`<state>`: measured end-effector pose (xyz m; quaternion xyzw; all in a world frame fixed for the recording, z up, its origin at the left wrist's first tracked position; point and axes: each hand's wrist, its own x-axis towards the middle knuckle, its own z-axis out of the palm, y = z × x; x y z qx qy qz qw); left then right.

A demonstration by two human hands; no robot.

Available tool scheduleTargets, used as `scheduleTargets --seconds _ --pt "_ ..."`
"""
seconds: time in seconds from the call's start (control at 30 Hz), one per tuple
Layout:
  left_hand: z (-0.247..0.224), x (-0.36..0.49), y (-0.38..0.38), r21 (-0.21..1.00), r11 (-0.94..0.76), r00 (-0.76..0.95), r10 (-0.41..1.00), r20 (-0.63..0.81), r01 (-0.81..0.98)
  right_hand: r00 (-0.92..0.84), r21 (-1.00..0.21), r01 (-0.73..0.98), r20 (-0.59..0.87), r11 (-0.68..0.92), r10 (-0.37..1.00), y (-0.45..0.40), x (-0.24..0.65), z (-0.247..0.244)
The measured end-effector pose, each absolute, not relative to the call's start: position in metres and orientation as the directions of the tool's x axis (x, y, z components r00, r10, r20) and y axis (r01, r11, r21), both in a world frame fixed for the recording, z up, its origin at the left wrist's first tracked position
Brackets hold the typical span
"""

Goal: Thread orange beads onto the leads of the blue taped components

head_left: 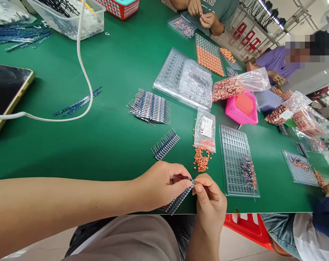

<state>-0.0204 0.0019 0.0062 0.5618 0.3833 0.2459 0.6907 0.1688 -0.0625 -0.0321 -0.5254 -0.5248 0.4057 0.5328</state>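
Note:
My left hand (163, 185) is closed around a blue strip of small parts with thin wire leads (177, 203), which slants down near the table's front edge. My right hand (211, 199) pinches a tiny orange ring (196, 183) against the strip's upper end; the fingertips hide most of it. Just beyond my hands, loose orange rings (201, 159) lie beside a labelled clear bag (205, 127). Another short strip of wired parts (165, 145) rests behind my left hand, and a stack of such strips (150, 107) is farther back.
To the right, a clear ribbed tray (232, 145) bears wired parts with orange rings. Behind are an empty-looking plastic tray (167, 72), a pink basket (240, 112) and bags of rings (228, 88). A white cable (81, 61) crosses the left side near a phone (6, 94). Co-workers sit around.

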Motion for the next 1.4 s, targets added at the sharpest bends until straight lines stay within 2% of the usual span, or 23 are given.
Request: scheduleTargets --seconds 0.13,0.6,0.93,1.4 --pt "0.006 -0.019 0.003 0.963 0.257 0.575 0.778 -0.253 0.076 0.109 -0.986 0.122 0.123 0.109 0.986 -0.062 0.169 -0.03" --pt "0.01 -0.026 0.005 0.987 0.067 0.627 0.765 -0.146 0.149 0.034 -0.987 0.112 0.119 0.114 0.992 -0.061 0.172 -0.029" --pt "0.009 -0.024 0.002 0.981 0.083 0.617 0.767 -0.175 0.175 0.037 -0.995 0.091 0.039 0.036 0.999 -0.06 0.174 -0.026" --pt "0.014 -0.025 0.001 0.978 0.033 0.635 0.756 -0.158 0.204 -0.064 -0.994 0.015 -0.113 -0.112 0.992 -0.051 0.178 -0.017"
